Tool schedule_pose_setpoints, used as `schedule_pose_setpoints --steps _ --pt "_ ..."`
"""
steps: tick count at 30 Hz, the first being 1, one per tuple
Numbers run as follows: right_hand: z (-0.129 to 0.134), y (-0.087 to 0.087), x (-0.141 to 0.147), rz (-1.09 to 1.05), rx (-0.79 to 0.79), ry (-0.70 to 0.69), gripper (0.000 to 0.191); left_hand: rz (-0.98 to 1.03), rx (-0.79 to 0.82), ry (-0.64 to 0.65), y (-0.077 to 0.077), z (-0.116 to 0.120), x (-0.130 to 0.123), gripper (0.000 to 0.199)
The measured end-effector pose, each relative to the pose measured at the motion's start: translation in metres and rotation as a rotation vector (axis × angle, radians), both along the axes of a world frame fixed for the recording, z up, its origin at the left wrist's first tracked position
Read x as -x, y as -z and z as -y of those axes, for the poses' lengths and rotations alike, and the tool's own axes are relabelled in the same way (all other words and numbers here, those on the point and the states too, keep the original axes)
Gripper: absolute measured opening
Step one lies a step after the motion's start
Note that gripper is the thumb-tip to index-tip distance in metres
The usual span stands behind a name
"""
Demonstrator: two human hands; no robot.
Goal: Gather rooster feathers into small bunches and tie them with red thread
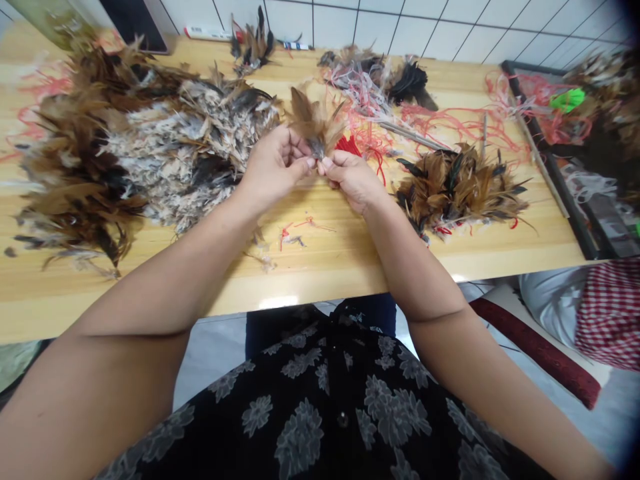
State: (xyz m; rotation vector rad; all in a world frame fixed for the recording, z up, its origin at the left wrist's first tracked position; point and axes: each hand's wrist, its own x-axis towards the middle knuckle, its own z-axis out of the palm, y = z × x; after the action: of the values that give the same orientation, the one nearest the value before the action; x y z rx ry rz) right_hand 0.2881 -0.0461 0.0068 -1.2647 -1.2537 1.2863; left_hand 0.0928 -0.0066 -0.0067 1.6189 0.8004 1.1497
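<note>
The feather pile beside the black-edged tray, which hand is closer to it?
The right hand, just left of the feather pile. The left hand is farther left, past the right one.

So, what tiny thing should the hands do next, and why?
Maybe the left hand could hold the small bunch of brown feathers alone, freeing the right hand to take a bright red thread. Both hands pinch the bunch's base, and the thread lies right beside the right hand, perhaps for tying.
</note>
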Motion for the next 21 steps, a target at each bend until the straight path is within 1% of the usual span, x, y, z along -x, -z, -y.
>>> schedule_pose_setpoints --steps 3,6,8,10,12,14,17,21 --pt "0.002 -0.005 0.003 -0.006 -0.022 0.018 0.047 -0.096 0.020 0.005 -0.004 0.002 0.004 0.068" --pt "0.000 -0.005 0.003 0.030 -0.048 0.044 0.044 -0.275 0.050 0.005 -0.017 0.009 0.008 0.052" --pt "-0.003 0.000 0.000 0.121 -0.072 0.076 0.043 -0.388 0.044 0.007 -0.025 0.013 0.011 0.041" --pt "-0.006 0.007 -0.003 0.248 -0.128 0.119 0.042 -0.506 0.004 -0.007 -0.031 0.013 0.013 0.029" --pt "-0.010 0.013 -0.008 0.375 -0.191 0.161 0.040 -0.626 -0.057 -0.037 -0.033 0.013 0.015 0.023" --pt "-0.011 0.015 -0.012 0.498 -0.226 0.182 0.035 -0.700 -0.121 -0.063 -0.033 0.012 0.015 0.020" --pt "-0.008 0.007 -0.015 0.691 -0.213 0.176 0.030 -0.702 -0.203 -0.072 -0.034 0.016 0.014 0.020" --pt "0.008 -0.019 -0.006 0.929 -0.154 0.194 0.026 -0.698 -0.315 -0.058 -0.033 0.027 0.009 0.017"
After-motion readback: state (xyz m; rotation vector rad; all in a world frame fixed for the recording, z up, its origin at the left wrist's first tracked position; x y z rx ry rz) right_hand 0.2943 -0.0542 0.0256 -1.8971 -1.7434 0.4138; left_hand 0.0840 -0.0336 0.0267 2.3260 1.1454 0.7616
